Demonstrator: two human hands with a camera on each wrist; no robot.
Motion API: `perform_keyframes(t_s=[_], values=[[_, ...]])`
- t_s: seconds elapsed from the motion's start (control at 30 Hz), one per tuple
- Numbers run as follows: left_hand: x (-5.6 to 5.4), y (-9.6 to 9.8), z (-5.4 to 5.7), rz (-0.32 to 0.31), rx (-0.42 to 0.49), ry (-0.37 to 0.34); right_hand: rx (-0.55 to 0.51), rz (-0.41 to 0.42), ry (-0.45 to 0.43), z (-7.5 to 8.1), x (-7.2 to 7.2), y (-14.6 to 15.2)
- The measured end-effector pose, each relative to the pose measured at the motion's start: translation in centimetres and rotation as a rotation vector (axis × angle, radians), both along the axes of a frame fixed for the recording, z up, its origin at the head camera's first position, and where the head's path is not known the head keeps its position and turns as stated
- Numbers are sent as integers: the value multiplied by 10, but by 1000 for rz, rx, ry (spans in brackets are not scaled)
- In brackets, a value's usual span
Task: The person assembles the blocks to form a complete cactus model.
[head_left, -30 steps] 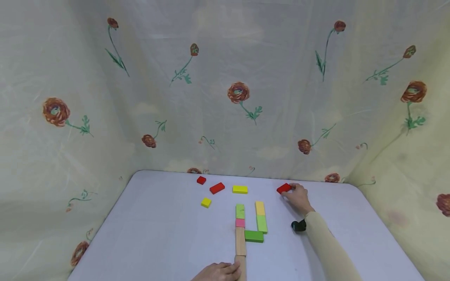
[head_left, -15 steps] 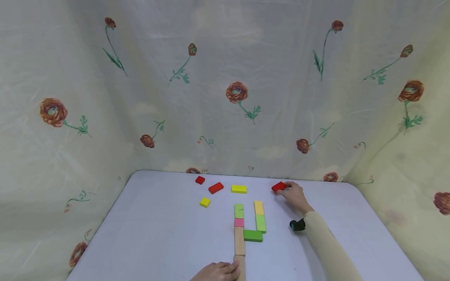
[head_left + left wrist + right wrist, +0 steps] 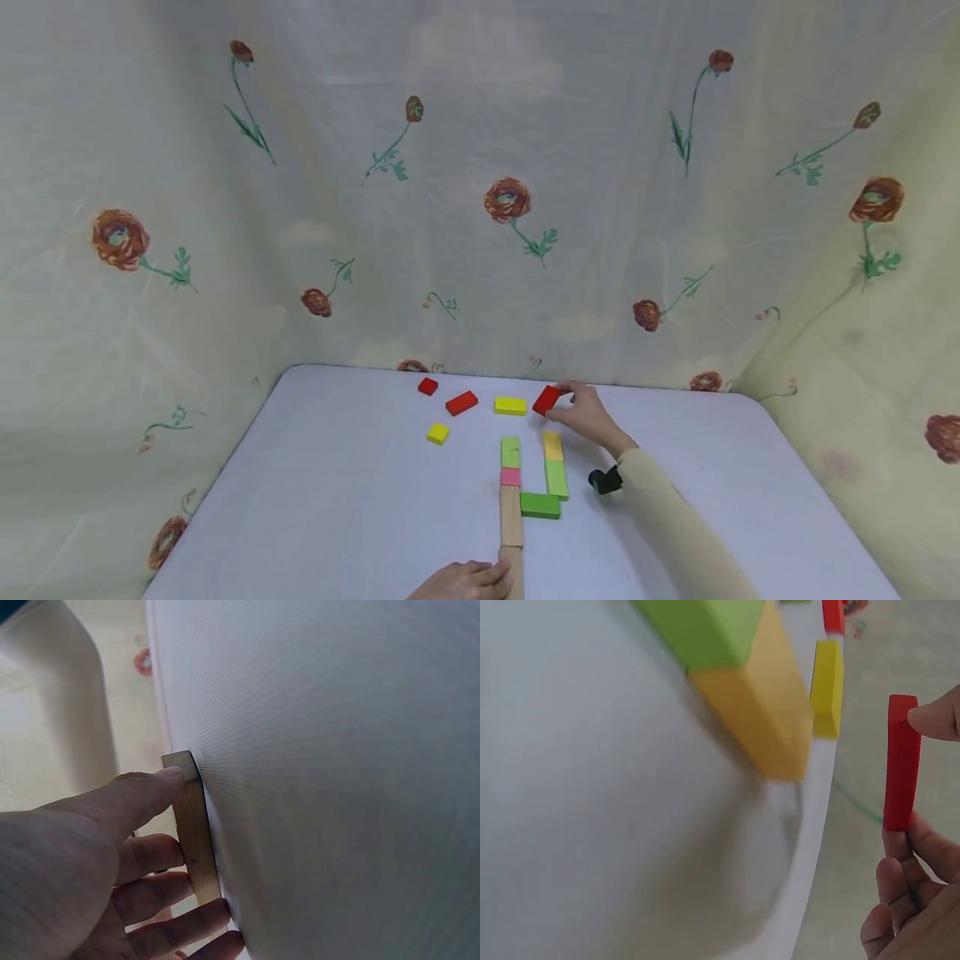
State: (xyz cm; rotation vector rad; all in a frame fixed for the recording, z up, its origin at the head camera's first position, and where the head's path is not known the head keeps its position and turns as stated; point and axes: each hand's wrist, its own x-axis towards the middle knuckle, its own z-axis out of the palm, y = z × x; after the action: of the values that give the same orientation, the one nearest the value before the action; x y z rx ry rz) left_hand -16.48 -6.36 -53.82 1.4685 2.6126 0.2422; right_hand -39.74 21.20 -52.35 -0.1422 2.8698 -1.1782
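My right hand (image 3: 588, 417) pinches a red block (image 3: 547, 400) above the table, right of a yellow block. In the right wrist view the thumb presses one end of the red block (image 3: 903, 765) and fingertips meet the other. My left hand (image 3: 465, 582) rests against the left side of the nearest plain wooden block (image 3: 513, 571). The left wrist view shows my left thumb at that wooden block's (image 3: 196, 840) end and relaxed fingers along its side. Ahead lie another wooden block (image 3: 511, 517), a pink one (image 3: 511, 477) and a light green one (image 3: 510, 452), in line.
A green block (image 3: 540, 506) adjoins the row, with a lime block (image 3: 557, 481) and an orange-yellow block (image 3: 552, 446) beyond. Farther back lie a yellow block (image 3: 510, 406), a red block (image 3: 461, 403), a small red block (image 3: 428, 386) and a small yellow block (image 3: 438, 433).
My right hand has carried the red block leftward, from the right back to beside the yellow block, and the block has turned more upright in view. The left hand has stayed put.
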Motion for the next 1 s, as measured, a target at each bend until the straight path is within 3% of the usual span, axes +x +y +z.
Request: perform_keyframes(t_s=[0.37,0.6,1.0], values=[[1,1,0,29,-6,-43,140,156,31,0,7,-40],[2,0,-1,0,-10,2,202,204,42,-4,8,-48],[2,0,3,1,-22,-6,125,194,-99,-5,6,-53]])
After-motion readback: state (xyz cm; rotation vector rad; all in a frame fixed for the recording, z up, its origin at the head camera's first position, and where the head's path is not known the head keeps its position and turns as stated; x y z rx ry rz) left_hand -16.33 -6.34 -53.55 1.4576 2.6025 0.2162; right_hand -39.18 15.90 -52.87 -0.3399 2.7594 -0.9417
